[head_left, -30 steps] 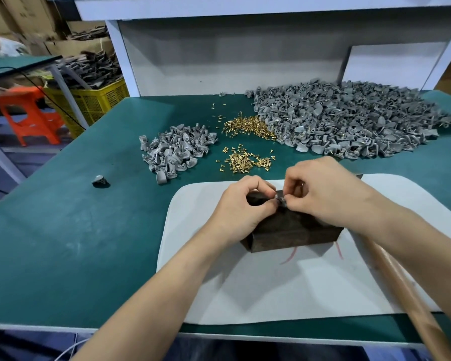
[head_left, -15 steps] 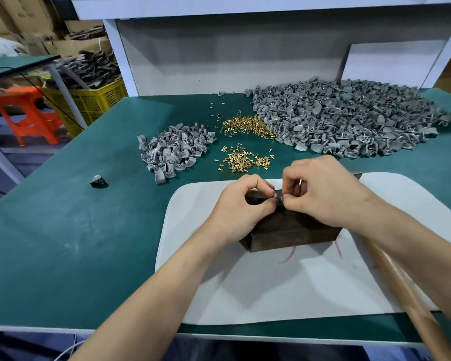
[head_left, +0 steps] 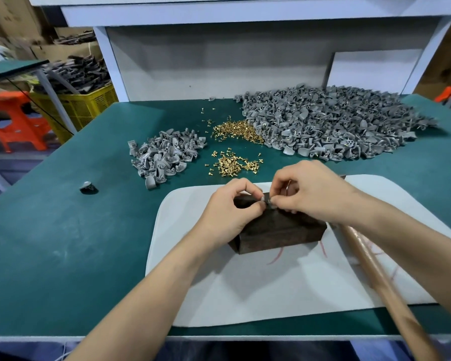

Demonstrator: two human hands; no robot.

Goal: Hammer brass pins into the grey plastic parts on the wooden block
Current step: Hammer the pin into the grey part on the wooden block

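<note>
**Pin set by hand, hammer idle**

Nearest me, the hammer handle (head_left: 391, 290) lies on the white mat (head_left: 271, 295), running off toward 5 o'clock from the wooden block (head_left: 279, 230). It passes under the right forearm, and I'd guess it is parked there for a quick pick-up. The block sits on the mat, probably to deaden the blows.

On the block's top edge the left hand (head_left: 227, 212) has its fingers curled and pinches a grey part (head_left: 267, 200), steadying it. The right hand (head_left: 315, 191) meets it from 3 o'clock, fingertips pinched at the same part, likely seating a pin. The pin itself is too small and too covered for me to see.

Beyond, at 11 o'clock, loose brass pins (head_left: 232, 164) lie within reach. A small heap of parts (head_left: 164, 155) is at 10 o'clock and the big heap (head_left: 336, 126) at 1 o'clock.

Little differs from a second ago. Both hands stay pinched at the same spot with only slight finger shifts, and the handle and heaps lie where they were.
</note>
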